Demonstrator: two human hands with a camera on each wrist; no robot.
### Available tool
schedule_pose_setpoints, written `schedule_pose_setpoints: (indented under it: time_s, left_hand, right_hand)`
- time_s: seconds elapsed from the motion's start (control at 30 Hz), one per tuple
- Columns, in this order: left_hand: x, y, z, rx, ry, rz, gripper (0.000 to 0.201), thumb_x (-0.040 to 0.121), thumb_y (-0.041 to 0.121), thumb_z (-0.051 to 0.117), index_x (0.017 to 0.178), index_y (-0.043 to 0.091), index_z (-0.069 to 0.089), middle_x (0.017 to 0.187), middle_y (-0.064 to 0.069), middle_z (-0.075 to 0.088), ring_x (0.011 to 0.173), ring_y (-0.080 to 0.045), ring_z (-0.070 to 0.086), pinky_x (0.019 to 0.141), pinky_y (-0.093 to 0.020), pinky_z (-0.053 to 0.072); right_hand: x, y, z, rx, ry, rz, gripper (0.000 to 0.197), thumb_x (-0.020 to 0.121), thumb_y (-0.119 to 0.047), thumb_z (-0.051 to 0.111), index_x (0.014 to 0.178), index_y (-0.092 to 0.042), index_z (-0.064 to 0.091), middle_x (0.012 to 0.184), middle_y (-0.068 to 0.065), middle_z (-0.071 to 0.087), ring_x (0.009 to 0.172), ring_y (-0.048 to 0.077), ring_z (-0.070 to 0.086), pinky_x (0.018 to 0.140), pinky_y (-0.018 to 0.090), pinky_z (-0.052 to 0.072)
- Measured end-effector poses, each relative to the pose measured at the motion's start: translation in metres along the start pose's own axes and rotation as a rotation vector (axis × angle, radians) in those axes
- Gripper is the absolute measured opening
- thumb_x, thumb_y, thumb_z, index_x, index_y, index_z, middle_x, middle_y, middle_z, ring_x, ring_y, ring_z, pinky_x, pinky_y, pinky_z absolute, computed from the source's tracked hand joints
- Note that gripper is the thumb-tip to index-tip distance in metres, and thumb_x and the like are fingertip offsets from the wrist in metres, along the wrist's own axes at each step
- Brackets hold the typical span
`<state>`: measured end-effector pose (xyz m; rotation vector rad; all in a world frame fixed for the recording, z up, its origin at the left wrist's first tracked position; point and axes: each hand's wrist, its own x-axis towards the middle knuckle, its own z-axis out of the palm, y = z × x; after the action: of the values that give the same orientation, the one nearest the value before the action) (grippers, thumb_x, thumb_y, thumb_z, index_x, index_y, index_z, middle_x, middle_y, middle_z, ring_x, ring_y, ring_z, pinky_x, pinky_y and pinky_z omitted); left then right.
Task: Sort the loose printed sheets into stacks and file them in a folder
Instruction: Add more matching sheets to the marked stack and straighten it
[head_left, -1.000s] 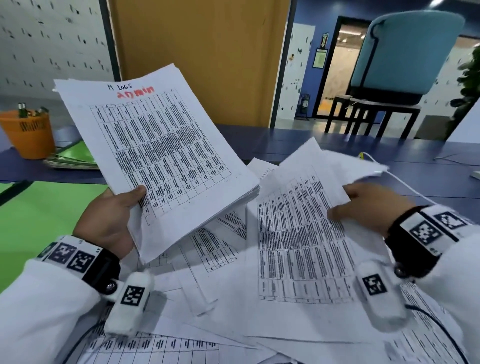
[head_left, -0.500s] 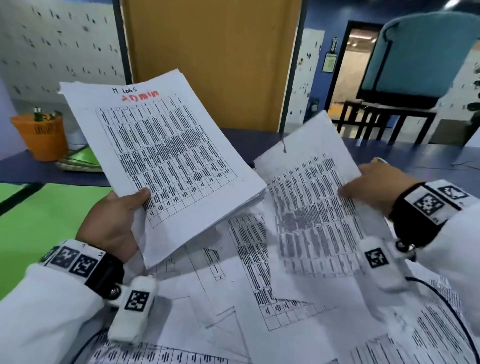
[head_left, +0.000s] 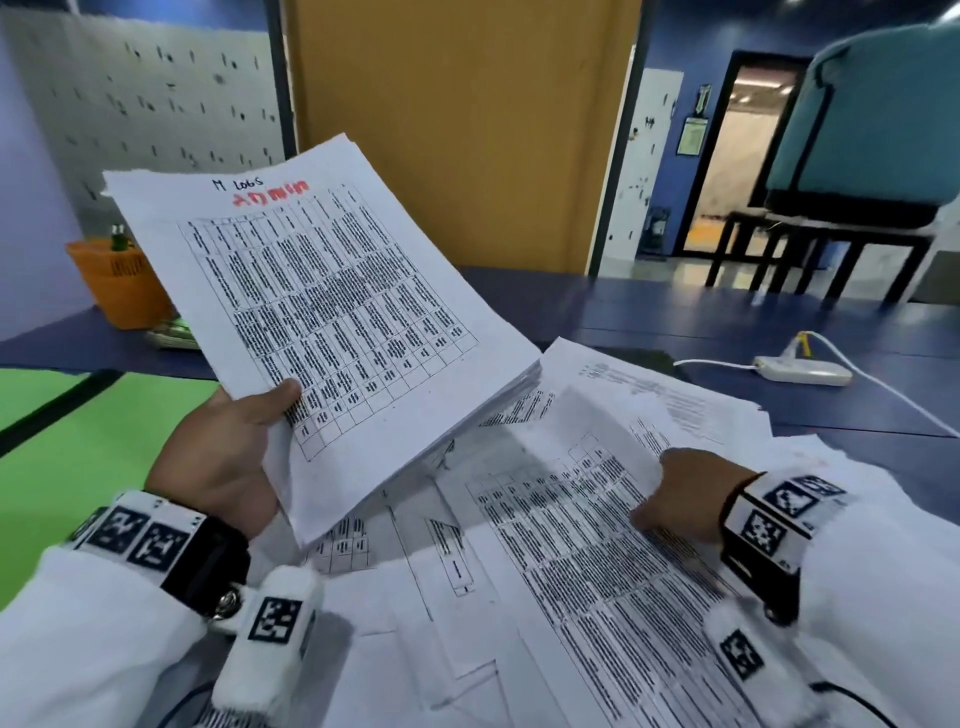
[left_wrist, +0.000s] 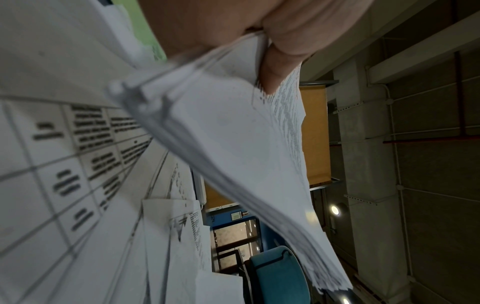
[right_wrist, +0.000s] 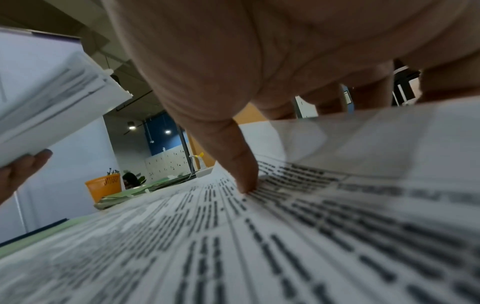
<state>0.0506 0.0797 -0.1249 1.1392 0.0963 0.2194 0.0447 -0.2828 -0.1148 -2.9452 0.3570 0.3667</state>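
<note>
My left hand (head_left: 228, 457) holds a thick stack of printed sheets (head_left: 332, 312) tilted up above the table, thumb on the top page, which is headed "M Logs" with red writing. In the left wrist view the thumb (left_wrist: 275, 67) clamps the stack (left_wrist: 233, 144) at its near corner. My right hand (head_left: 685, 493) lies on the scattered pile of loose sheets (head_left: 441, 597). Its thumb (right_wrist: 246, 181) presses a printed table sheet (right_wrist: 259, 236) while the fingers curl behind that sheet's raised far edge. The same sheet (head_left: 587, 519) tops the pile on the right.
An orange basket (head_left: 119, 280) and flat green folders (head_left: 176, 332) stand at the back left on the blue table (head_left: 649, 312). A green mat (head_left: 93, 441) lies left. A white power strip (head_left: 802, 370) with its cable lies right. A teal chair (head_left: 872, 130) stands beyond.
The sheet that my right hand held raised has come down onto the pile, and the hand has dropped lower and nearer. The left hand's stack has stayed put.
</note>
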Motion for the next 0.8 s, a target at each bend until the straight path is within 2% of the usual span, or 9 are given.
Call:
schedule_pose_setpoints:
  time_s: [0.07, 0.2, 0.3, 0.37, 0.43, 0.5, 0.6, 0.7, 0.8]
  left_hand:
    - [0.001, 0.0, 0.0, 0.003, -0.003, -0.001, 0.044, 0.104, 0.006, 0.047, 0.145, 0.019, 0.056, 0.134, -0.009, 0.067, 0.11, -0.024, 0.07, 0.083, -0.044, 0.052]
    - [0.002, -0.002, 0.0, -0.008, 0.003, 0.001, 0.043, 0.104, 0.005, 0.048, 0.145, 0.016, 0.056, 0.134, -0.011, 0.066, 0.114, -0.027, 0.066, 0.085, -0.044, 0.052]
    - [0.004, -0.005, -0.002, -0.016, 0.014, -0.001, 0.043, 0.104, 0.006, 0.049, 0.145, 0.018, 0.057, 0.137, -0.01, 0.066, 0.12, -0.032, 0.064, 0.099, -0.051, 0.049]
    - [0.005, -0.006, -0.003, -0.023, 0.016, 0.004, 0.042, 0.104, 0.006, 0.049, 0.143, 0.02, 0.059, 0.135, -0.007, 0.068, 0.119, -0.031, 0.066, 0.096, -0.049, 0.051]
    - [0.004, -0.007, -0.002, -0.018, 0.003, 0.007, 0.042, 0.104, 0.006, 0.048, 0.142, 0.02, 0.06, 0.132, -0.006, 0.07, 0.114, -0.027, 0.07, 0.088, -0.044, 0.053]
    - [0.003, -0.008, -0.002, -0.017, -0.008, 0.004, 0.042, 0.104, 0.006, 0.048, 0.142, 0.02, 0.059, 0.134, -0.006, 0.069, 0.117, -0.029, 0.068, 0.093, -0.047, 0.052]
    - [0.003, -0.009, -0.001, -0.01, -0.003, 0.005, 0.037, 0.104, 0.007, 0.049, 0.134, 0.022, 0.065, 0.129, -0.005, 0.072, 0.117, -0.032, 0.068, 0.102, -0.054, 0.049]
    - [-0.003, -0.009, 0.005, -0.022, -0.025, 0.009, 0.031, 0.102, 0.006, 0.051, 0.118, 0.025, 0.07, 0.116, -0.001, 0.077, 0.107, -0.025, 0.073, 0.086, -0.043, 0.054]
    - [-0.01, -0.009, 0.015, -0.061, -0.082, 0.021, 0.036, 0.099, 0.007, 0.054, 0.129, 0.019, 0.068, 0.127, -0.007, 0.073, 0.118, -0.03, 0.069, 0.1, -0.051, 0.051]
  right_hand:
    - [-0.004, -0.002, 0.0, -0.012, 0.018, 0.002, 0.032, 0.076, -0.036, 0.076, 0.095, -0.016, 0.061, 0.093, -0.001, 0.065, 0.085, 0.016, 0.063, 0.061, 0.023, 0.046]
    - [-0.006, -0.006, -0.002, -0.011, 0.041, -0.007, 0.036, 0.077, -0.035, 0.078, 0.102, -0.014, 0.061, 0.097, 0.0, 0.065, 0.089, 0.018, 0.064, 0.069, 0.025, 0.049]
    - [-0.008, -0.008, -0.004, 0.003, 0.04, -0.007, 0.034, 0.077, -0.031, 0.079, 0.1, -0.011, 0.062, 0.097, 0.002, 0.066, 0.086, 0.018, 0.063, 0.068, 0.025, 0.05]
    - [-0.01, -0.008, -0.007, 0.032, 0.036, 0.009, 0.046, 0.078, -0.03, 0.08, 0.11, -0.005, 0.059, 0.103, 0.004, 0.065, 0.093, 0.02, 0.064, 0.073, 0.026, 0.052]
    - [-0.012, -0.007, -0.009, 0.104, 0.031, 0.059, 0.056, 0.077, -0.032, 0.082, 0.115, -0.002, 0.053, 0.098, 0.003, 0.063, 0.091, 0.02, 0.063, 0.064, 0.023, 0.048]
    - [-0.012, -0.004, -0.012, 0.102, 0.011, 0.064, 0.049, 0.081, -0.035, 0.079, 0.113, -0.004, 0.059, 0.094, 0.002, 0.062, 0.091, 0.019, 0.061, 0.06, 0.02, 0.045]
    - [-0.011, 0.003, -0.02, 0.102, 0.015, 0.017, 0.043, 0.085, -0.04, 0.073, 0.113, -0.008, 0.066, 0.112, 0.007, 0.064, 0.102, 0.022, 0.062, 0.081, 0.025, 0.051]
    - [-0.006, 0.009, -0.035, 0.413, 0.151, -0.071, 0.023, 0.082, -0.035, 0.078, 0.087, -0.014, 0.069, 0.091, 0.004, 0.07, 0.083, 0.019, 0.064, 0.076, 0.03, 0.05]
    - [-0.008, 0.011, -0.061, 0.929, 0.183, -0.231, 0.016, 0.083, -0.017, 0.077, 0.096, -0.01, 0.073, 0.092, 0.009, 0.077, 0.089, 0.03, 0.072, 0.09, 0.046, 0.055]
